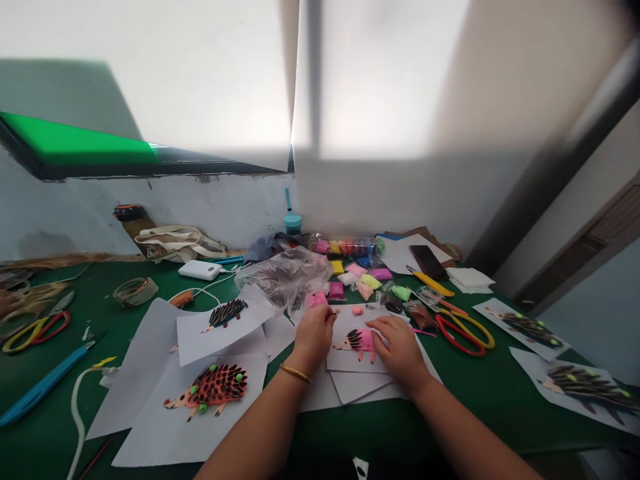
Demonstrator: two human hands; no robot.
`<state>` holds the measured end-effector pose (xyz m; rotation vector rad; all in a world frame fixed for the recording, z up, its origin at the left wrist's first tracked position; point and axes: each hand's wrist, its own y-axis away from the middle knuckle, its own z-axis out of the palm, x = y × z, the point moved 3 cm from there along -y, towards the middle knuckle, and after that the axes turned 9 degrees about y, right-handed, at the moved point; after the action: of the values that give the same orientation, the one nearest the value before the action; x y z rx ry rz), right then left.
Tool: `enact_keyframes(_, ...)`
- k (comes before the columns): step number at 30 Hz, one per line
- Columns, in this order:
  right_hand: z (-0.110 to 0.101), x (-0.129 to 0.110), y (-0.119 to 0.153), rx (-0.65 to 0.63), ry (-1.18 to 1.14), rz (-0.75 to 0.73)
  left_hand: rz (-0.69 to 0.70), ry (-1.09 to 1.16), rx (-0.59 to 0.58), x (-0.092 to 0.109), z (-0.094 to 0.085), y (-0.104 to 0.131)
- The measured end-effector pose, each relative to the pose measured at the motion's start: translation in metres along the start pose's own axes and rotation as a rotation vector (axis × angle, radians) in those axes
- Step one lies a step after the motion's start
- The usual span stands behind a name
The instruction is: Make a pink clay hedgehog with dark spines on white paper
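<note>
A white card (345, 363) in front of me carries a pink clay hedgehog (367, 341) with dark spines over its front part. My left hand (314, 337), a gold bangle on its wrist, is above the card's left edge with thumb and finger pinched together. Whatever small thing is between those fingertips is too small to name. My right hand (400, 347) rests over the card's right side, fingers apart and curved, its thumb by the hedgehog's back. A small pink clay lump (357, 311) lies near the card's top, with a pink clay pack (317, 299) behind my left hand.
Finished-looking hedgehog cards lie left, including an orange-red one (220, 388), and right, including a dark one (530, 327). Scissors (465, 333), a phone (428, 261), a plastic bag (285, 273), a blue cutter (45, 387), a power bank (200, 269) and several clay packs (381, 274) surround the workspace.
</note>
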<state>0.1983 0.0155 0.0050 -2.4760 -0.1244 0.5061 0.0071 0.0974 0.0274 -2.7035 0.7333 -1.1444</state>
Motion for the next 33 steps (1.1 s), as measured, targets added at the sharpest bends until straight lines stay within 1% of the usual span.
enact_keyframes(3,-0.008,-0.014,-0.001,-0.01,0.002,-0.064,0.09,0.264,-0.068,0.02,0.009,0.01)
enact_keyframes(5,-0.011,-0.021,-0.001,-0.026,-0.05,-0.088,0.142,0.371,-0.115,0.032,0.013,0.017)
enact_keyframes(7,-0.012,-0.023,-0.001,-0.033,-0.113,-0.095,0.184,0.426,-0.13,0.041,0.014,0.021)
enact_keyframes(9,-0.012,-0.022,-0.001,-0.029,-0.164,-0.089,0.194,0.457,-0.123,0.045,0.013,0.023)
enact_keyframes(12,-0.009,-0.017,0.002,-0.005,-0.245,-0.048,0.188,0.491,-0.102,0.043,0.013,0.021)
enact_keyframes(14,-0.007,-0.013,0.004,0.003,-0.315,0.001,0.199,0.477,-0.093,0.039,0.012,0.019)
enact_keyframes(17,-0.003,-0.008,0.004,-0.002,-0.387,0.071,0.21,0.376,-0.107,0.032,0.013,0.016)
enact_keyframes(19,-0.001,-0.004,0.003,-0.004,-0.397,0.098,0.206,0.287,-0.118,0.027,0.013,0.014)
enact_keyframes(21,0.0,0.0,0.001,-0.011,-0.375,0.095,0.188,0.199,-0.141,0.02,0.014,0.013)
enact_keyframes(22,0.0,0.001,-0.001,-0.018,-0.353,0.085,0.179,0.16,-0.169,0.016,0.014,0.012)
enact_keyframes(25,0.003,0.004,-0.003,-0.043,-0.263,0.067,0.175,0.058,-0.319,0.008,0.019,0.013)
enact_keyframes(27,0.006,0.005,-0.003,-0.074,-0.212,0.074,0.183,0.011,-0.395,0.005,0.021,0.014)
enact_keyframes(29,0.009,0.005,-0.001,-0.102,-0.171,0.08,0.185,-0.014,-0.417,0.004,0.023,0.014)
enact_keyframes(33,0.013,0.006,0.001,-0.122,-0.114,0.075,0.177,-0.04,-0.424,0.004,0.024,0.015)
